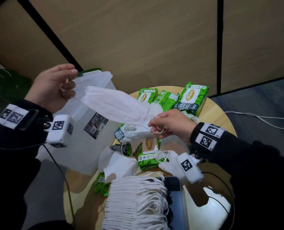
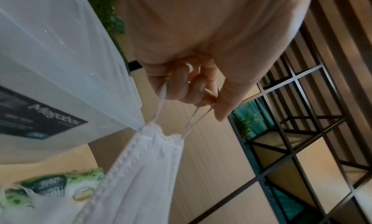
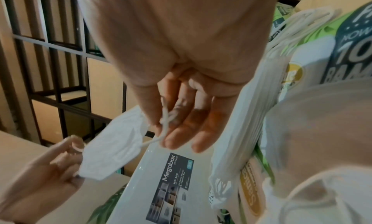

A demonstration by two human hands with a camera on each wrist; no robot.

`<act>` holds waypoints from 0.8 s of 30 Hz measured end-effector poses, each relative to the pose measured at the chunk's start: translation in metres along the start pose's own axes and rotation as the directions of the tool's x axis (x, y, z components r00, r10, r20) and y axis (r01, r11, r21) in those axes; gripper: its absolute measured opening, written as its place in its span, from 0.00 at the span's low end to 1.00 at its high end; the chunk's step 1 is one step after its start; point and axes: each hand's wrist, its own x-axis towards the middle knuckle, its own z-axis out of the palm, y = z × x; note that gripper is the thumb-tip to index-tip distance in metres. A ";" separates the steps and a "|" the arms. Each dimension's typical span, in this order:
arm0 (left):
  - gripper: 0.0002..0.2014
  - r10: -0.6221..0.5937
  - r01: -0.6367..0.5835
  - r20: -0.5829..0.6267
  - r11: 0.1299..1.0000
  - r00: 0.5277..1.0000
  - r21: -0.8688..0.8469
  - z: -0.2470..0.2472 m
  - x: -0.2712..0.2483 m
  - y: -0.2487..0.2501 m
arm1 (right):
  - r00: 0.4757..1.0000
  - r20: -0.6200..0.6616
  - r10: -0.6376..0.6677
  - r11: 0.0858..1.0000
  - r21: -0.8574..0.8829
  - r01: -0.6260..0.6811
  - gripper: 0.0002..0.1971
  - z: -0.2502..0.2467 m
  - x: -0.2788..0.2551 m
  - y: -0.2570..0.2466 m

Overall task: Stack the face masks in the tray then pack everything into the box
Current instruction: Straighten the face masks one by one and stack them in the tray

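Left hand (image 1: 52, 87) and right hand (image 1: 172, 124) each pinching an ear loop of one white face mask (image 1: 114, 105), stretched in the air above the translucent storage box (image 1: 81, 130) (Megabox label), mask stack (image 1: 136, 201) in tray below, left wrist: fingers (image 2: 187, 84) curled round loops, right wrist: loop across fingers (image 3: 181, 116).

We see tan wall panels (image 1: 138, 39) split by black strips, grey carpet (image 1: 262, 97) beyond the round wooden tabletop (image 1: 221, 117), and black-framed shelving (image 2: 302, 148).
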 end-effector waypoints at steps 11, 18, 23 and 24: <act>0.10 -0.120 0.131 -0.097 0.984 0.988 0.123 -0.015 0.005 -0.052 | 0.969 -0.227 0.101 0.818 0.572 0.049 0.16 -0.014 0.010 -0.011; 0.15 -0.291 0.131 0.245 0.848 0.925 0.514 -0.002 -0.002 -0.072 | 0.881 -0.455 0.131 0.840 0.522 0.145 0.18 -0.062 0.018 -0.024; 0.06 -0.370 0.268 0.203 0.877 0.907 0.399 0.034 0.008 -0.119 | 0.791 -0.592 0.154 0.961 0.275 0.018 0.09 -0.087 0.018 -0.015; 0.07 -0.402 0.301 0.201 0.867 0.893 0.398 0.045 0.007 -0.130 | 0.779 -0.610 0.145 0.975 0.221 -0.009 0.07 -0.089 0.019 -0.012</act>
